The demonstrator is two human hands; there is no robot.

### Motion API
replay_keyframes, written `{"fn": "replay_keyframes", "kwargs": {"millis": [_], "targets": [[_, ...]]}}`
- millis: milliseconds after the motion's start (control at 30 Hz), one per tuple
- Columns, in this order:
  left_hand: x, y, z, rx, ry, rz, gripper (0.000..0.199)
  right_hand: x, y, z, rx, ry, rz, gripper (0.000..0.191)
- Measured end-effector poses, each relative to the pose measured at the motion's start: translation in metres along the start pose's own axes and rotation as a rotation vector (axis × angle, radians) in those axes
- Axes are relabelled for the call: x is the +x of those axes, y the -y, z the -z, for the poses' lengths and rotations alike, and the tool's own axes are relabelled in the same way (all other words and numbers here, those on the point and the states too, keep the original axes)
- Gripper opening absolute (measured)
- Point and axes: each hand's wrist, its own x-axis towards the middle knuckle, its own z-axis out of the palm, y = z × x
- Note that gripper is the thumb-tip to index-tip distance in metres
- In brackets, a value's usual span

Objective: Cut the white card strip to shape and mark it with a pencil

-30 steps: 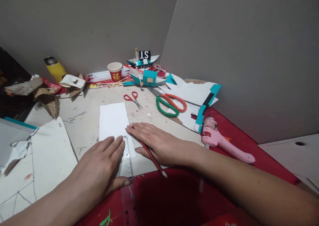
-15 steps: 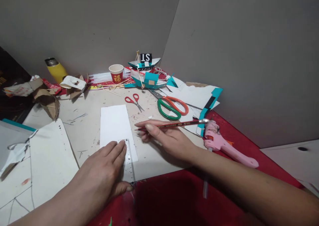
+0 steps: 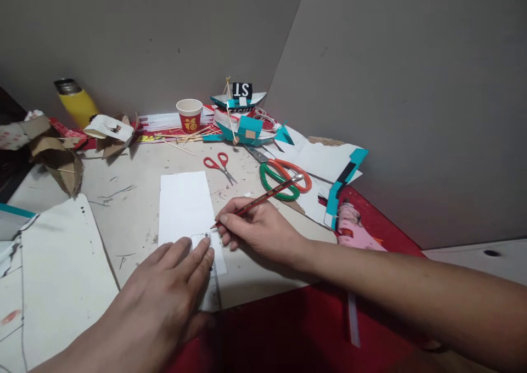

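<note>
A clear plastic ruler (image 3: 214, 285) lies over the near right part of a white paper strip (image 3: 185, 197). My left hand (image 3: 177, 280) holds it down, fingertips pressed on its far end and the thumb near its lower part. Much of the ruler is hidden under that hand. Between thumb and fingers, my right hand (image 3: 255, 227) grips a dark red pencil (image 3: 263, 197). The pencil's tip is at the strip's right side, just beyond the ruler's far end. Whether the tip touches the paper, I cannot tell.
Small red scissors (image 3: 221, 167) and large green-and-orange scissors (image 3: 280, 178) lie beyond my hands. A pink glue gun (image 3: 354, 227) is partly behind my right forearm. Paper boats (image 3: 247, 131), a paper cup (image 3: 189, 115) and a yellow bottle (image 3: 78, 104) stand at the back.
My right hand has moved left and slightly nearer, bringing the pencil tip to the strip, and the pencil is tilted more steeply. My left thumb has drawn in slightly. The view has shifted slightly.
</note>
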Motion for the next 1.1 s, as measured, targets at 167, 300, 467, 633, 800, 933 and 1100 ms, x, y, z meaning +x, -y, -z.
{"fn": "replay_keyframes", "kwargs": {"millis": [167, 300, 467, 633, 800, 933, 1100], "targets": [[0.002, 0.001, 0.003, -0.003, -0.066, -0.024, 0.067, 0.007, -0.011, 0.001, 0.000, 0.007, -0.013, 0.010], [0.003, 0.001, 0.005, -0.021, -0.076, -0.029, 0.067, 0.008, -0.015, 0.002, -0.027, 0.018, -0.010, 0.008], [0.001, 0.003, 0.003, -0.048, -0.079, -0.022, 0.066, 0.009, -0.016, 0.003, -0.072, 0.044, 0.002, 0.007], [0.001, 0.003, 0.003, -0.054, -0.065, -0.019, 0.065, 0.008, -0.015, 0.004, -0.097, 0.054, 0.001, 0.006], [0.002, 0.002, 0.003, -0.058, -0.063, -0.016, 0.067, 0.008, -0.014, 0.004, -0.109, 0.064, 0.008, 0.007], [0.003, 0.002, 0.003, -0.058, -0.051, -0.017, 0.068, 0.008, -0.015, 0.004, -0.109, 0.074, 0.011, 0.008], [0.002, 0.002, 0.006, -0.069, -0.038, -0.012, 0.067, 0.008, -0.014, 0.004, -0.120, 0.084, 0.025, 0.008]]}}
